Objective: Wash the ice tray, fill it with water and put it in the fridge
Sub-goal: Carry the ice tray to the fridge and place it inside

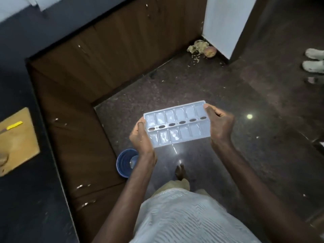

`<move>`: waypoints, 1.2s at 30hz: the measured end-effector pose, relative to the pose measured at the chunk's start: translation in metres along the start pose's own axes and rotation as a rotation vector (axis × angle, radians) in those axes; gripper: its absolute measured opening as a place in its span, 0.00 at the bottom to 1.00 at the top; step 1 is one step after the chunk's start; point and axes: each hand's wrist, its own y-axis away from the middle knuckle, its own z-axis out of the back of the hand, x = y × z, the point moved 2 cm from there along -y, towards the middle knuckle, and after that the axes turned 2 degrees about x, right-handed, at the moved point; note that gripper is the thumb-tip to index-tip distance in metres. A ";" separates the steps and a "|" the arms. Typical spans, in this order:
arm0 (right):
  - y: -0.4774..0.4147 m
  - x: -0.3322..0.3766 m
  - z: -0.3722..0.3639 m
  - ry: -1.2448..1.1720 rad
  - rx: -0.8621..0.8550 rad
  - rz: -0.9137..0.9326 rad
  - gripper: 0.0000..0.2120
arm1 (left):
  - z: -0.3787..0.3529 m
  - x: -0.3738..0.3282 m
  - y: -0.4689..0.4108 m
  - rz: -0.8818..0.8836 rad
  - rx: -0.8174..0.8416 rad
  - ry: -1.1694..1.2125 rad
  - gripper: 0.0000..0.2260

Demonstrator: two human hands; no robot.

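A pale blue ice tray (177,124) with two rows of compartments and a line of oval holes down its middle is held level above the dark floor. Water glints in its compartments. My left hand (141,137) grips its near-left end, thumb on the rim. My right hand (219,124) grips its far-right end, thumb over the top edge. A white appliance (226,23), possibly the fridge, stands at the back right; I cannot tell for sure.
Brown cabinets (105,50) wrap the left and back under a dark counter (15,67). A wooden cutting board (16,139) with a yellow-handled knife lies on the counter. A blue bucket (125,163) stands on the floor by the cabinet. Food scraps (201,49) and white shoes (313,60) lie on the floor.
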 end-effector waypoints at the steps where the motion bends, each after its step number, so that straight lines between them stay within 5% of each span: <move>1: -0.008 0.005 -0.007 0.006 0.024 0.014 0.08 | -0.004 -0.005 -0.003 -0.011 -0.006 0.011 0.11; 14: -0.098 0.049 -0.047 0.010 0.198 -0.039 0.09 | -0.069 -0.039 -0.012 -0.037 -0.204 0.118 0.09; 27: -0.296 0.116 0.006 0.081 0.394 0.026 0.07 | -0.267 -0.012 0.019 -0.048 -0.364 0.199 0.09; 36: -0.407 0.153 0.037 0.118 0.411 -0.004 0.10 | -0.398 -0.015 0.013 -0.048 -0.300 0.173 0.12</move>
